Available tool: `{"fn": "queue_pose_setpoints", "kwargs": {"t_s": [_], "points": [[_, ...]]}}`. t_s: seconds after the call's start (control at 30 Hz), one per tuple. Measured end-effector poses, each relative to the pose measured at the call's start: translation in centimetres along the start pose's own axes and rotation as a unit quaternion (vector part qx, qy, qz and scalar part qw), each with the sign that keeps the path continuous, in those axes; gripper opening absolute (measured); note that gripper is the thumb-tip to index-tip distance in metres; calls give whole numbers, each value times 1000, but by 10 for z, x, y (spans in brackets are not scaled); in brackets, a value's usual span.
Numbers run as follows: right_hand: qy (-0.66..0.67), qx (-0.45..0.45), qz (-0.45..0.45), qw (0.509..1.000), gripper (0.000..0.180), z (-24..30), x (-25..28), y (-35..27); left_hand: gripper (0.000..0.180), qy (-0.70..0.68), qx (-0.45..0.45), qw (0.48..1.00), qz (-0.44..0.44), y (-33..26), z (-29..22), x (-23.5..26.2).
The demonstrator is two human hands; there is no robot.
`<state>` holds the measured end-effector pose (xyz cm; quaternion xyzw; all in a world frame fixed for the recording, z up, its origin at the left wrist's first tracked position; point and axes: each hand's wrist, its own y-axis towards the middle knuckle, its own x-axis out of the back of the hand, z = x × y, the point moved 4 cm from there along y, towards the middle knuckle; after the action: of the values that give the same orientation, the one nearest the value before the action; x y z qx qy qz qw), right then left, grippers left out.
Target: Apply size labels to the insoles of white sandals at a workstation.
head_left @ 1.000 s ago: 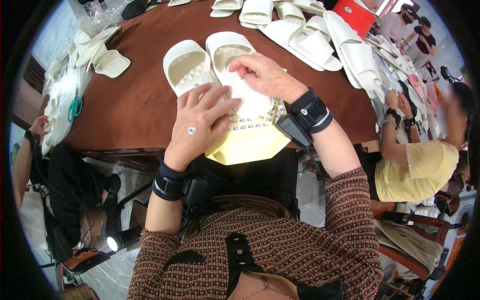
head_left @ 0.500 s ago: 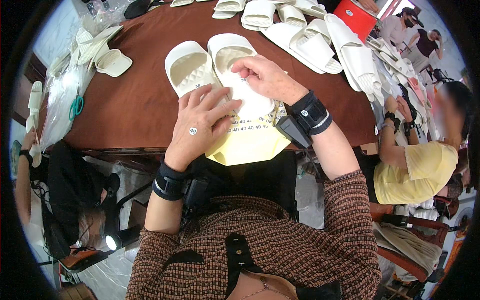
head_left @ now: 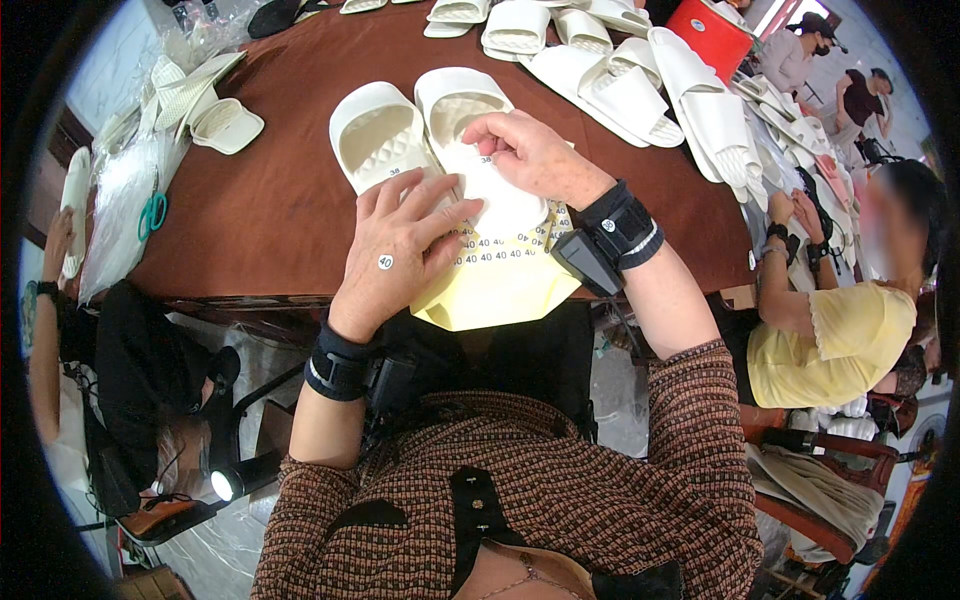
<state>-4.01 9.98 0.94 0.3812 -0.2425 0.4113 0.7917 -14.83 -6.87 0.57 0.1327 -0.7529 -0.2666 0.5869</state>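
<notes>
A pair of white slippers lies side by side before me, the left slipper point(head_left: 372, 130) and the right slipper point(head_left: 455, 98), toes away from me. Small round printed stickers sit on their insoles. My left hand point(head_left: 392, 245), a round sticker on its back, rests palm down with fingers spread over the left slipper's heel. My right hand point(head_left: 540, 158) bends over the right slipper's insole, fingers curled together beside its sticker; anything between the fingertips is hidden. Beneath the heels, a yellow-backed sheet of round stickers point(head_left: 495, 290) juts over the table edge.
Loose white slippers point(head_left: 600, 85) crowd the back right of the brown-covered table point(head_left: 285, 210), near a red container point(head_left: 708, 38). Teal scissors point(head_left: 152, 215) and clear plastic lie left. A co-worker in yellow point(head_left: 830, 335) sits right; another person's hand point(head_left: 58, 245) is far left.
My hands and the slipper pair look unmoved. At far left, the other person's hand and the white slipper it holds have shifted up. People in the far right background have changed position.
</notes>
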Motion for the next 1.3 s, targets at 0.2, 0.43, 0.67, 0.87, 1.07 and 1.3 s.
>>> {"fn": "queue_pose_setpoints", "kwargs": {"t_s": [0.2, 0.43, 0.67, 0.87, 1.07, 1.3], "points": [[-15, 14, 2, 1000, 35, 0, 0, 1, 34, -1, 0, 1000, 0, -1, 1, -1], [-33, 26, 3, 999, 33, 2, -1, 0, 34, 1, 1, 1000, 3, 0, 1, 0], [-28, 28, -1, 999, 34, 3, 0, 0, 34, -4, 5, 1000, 4, 1, 0, 0], [-37, 47, -2, 998, 35, 3, 0, 0, 34, 1, -1, 1000, -1, 1, 0, 0], [-36, 54, -4, 998, 35, 2, -1, 0, 34, 0, 0, 1000, -1, 2, -1, 1], [-42, 55, -2, 998, 34, 2, -1, 1, 34, 4, -2, 1000, 1, 1, 0, 0]]}}
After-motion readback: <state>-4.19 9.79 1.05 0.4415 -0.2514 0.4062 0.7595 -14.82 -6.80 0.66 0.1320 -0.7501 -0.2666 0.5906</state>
